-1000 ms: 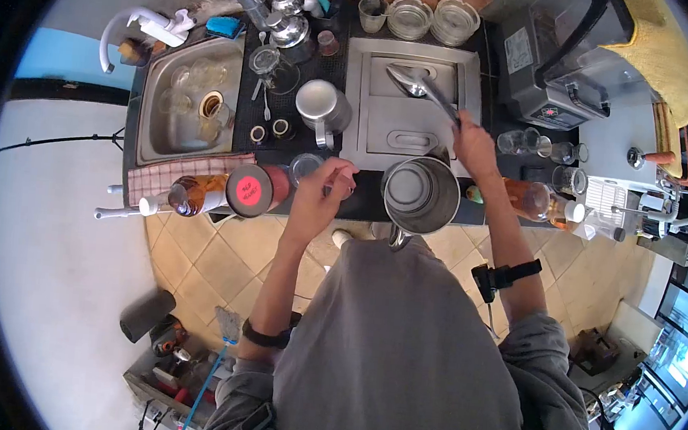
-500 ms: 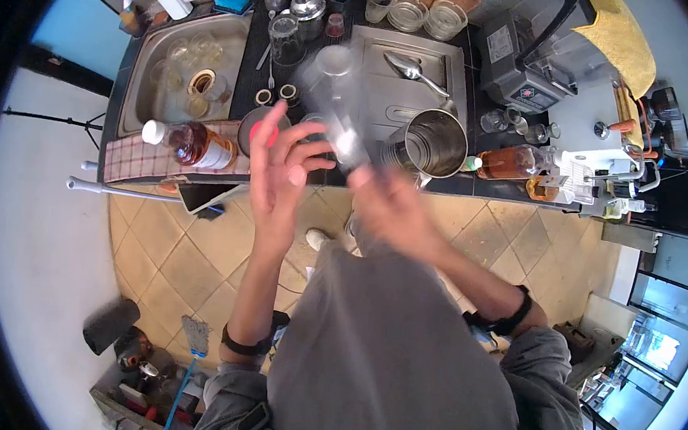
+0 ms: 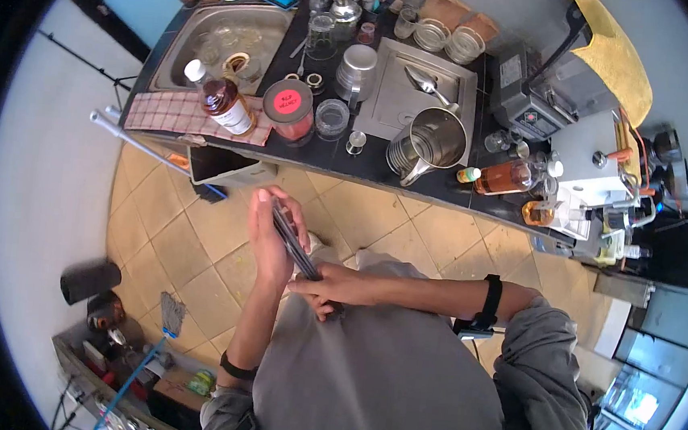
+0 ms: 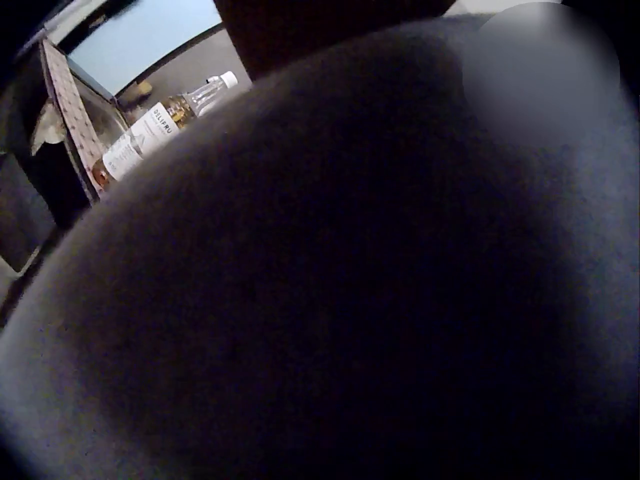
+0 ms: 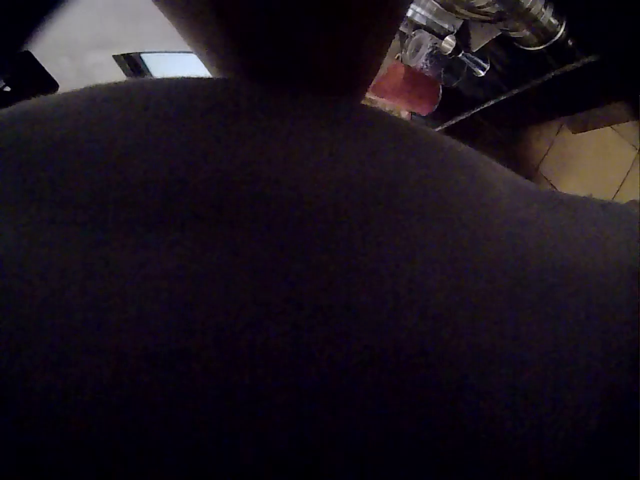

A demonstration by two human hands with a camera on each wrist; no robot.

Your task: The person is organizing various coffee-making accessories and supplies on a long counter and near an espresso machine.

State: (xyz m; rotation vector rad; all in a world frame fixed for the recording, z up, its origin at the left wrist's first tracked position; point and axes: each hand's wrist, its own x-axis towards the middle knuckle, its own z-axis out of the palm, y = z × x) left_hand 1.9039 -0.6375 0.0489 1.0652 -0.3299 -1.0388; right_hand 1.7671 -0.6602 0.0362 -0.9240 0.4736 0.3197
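In the head view both hands are in front of the torso, off the counter's front edge. My right hand (image 3: 338, 286) grips the lower end of a long, narrow grey metal tool (image 3: 296, 248) with parallel edges; its exact kind I cannot tell. Around the tool's upper end curl the fingers and thumb of my left hand (image 3: 267, 245). On the counter beyond stand a red-lidded jar (image 3: 291, 122), a glass jar (image 3: 332, 119), a small metal jigger (image 3: 355, 141) and a large steel pitcher (image 3: 439, 142). Grey cloth fills most of both wrist views, hiding the hands.
A metal jug (image 3: 358, 70) stands beside the steel drip plate (image 3: 385, 97), where a scoop (image 3: 423, 82) lies. At left, a syrup bottle (image 3: 227, 105) rests on a checked cloth (image 3: 158, 111) before the sink (image 3: 170, 64). More bottles (image 3: 508, 177) stand at right.
My right hand has left the drip plate with the grey tool and come back toward the torso. The left hand has pulled back from the jars and now holds the tool's upper end.
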